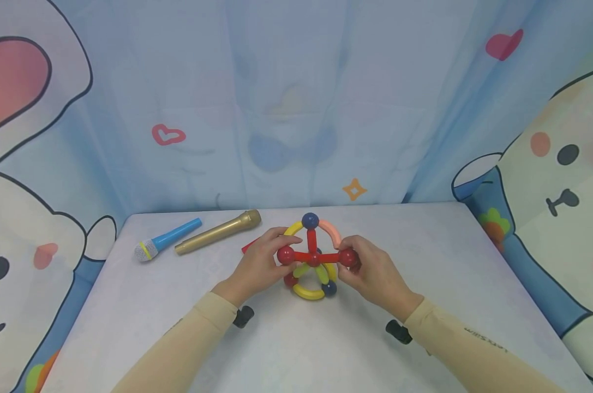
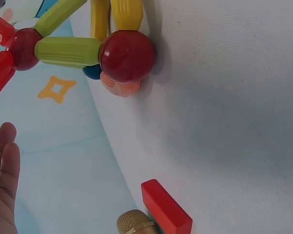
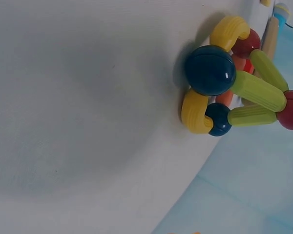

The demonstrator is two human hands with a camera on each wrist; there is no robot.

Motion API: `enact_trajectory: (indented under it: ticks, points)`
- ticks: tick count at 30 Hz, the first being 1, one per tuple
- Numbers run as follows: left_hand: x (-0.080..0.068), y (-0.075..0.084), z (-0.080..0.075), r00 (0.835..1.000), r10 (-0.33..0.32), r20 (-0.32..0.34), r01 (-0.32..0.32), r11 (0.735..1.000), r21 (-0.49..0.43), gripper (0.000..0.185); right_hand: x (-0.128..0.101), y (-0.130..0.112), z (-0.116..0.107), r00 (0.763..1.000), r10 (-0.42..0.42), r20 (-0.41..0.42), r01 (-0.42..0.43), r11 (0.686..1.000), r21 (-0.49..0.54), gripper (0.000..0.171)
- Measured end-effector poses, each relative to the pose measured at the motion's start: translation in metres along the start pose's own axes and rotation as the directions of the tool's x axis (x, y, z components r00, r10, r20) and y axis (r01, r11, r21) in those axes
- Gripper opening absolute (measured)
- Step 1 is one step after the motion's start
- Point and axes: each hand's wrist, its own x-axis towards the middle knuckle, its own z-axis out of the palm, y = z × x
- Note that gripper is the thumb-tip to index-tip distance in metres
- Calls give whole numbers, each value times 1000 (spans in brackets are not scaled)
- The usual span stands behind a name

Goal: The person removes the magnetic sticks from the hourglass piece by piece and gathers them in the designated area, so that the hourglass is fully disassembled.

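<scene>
Upright ball-and-rod toy frame [image 1: 312, 259], red, yellow, green, blue, on the table centre

Red, yellow, green, navy toy structure [image 1: 312, 261]

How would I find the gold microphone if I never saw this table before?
Look at the white table, along its far edge left of the two hands. Two toy microphones lie side by side there. The gold microphone is the one nearer the stick-and-ball toy, gold all over, while the blue microphone has a blue handle and silver head.
</scene>
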Motion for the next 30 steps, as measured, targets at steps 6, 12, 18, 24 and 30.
enact_trajectory:
  ticks: [6,12,18,24,30]
  points:
    - [0,0,0,1000,5,-1,-5,1000,7,51,0,1,1,1000,-11,-5,11,1000,-7,44]
    - [-1,-1,1,1000,5,0,-5,1000,-6,51,-2,3,3,999,-32,-9,32,999,-13,46]
    - [0,-1,1,1000,1,1,-1,1000,2,51,-2,5,4,999,-38,-6,38,999,-6,45]
    - [-1,-1,1,1000,3,0,-3,1000,-10,52,-1,5,3,1000,-31,3,31,999,6,44]
    - [-1,-1,1,1000,10,-3,-11,1000,-13,51,-1,5,2,1000,-23,-1,23,999,25,46]
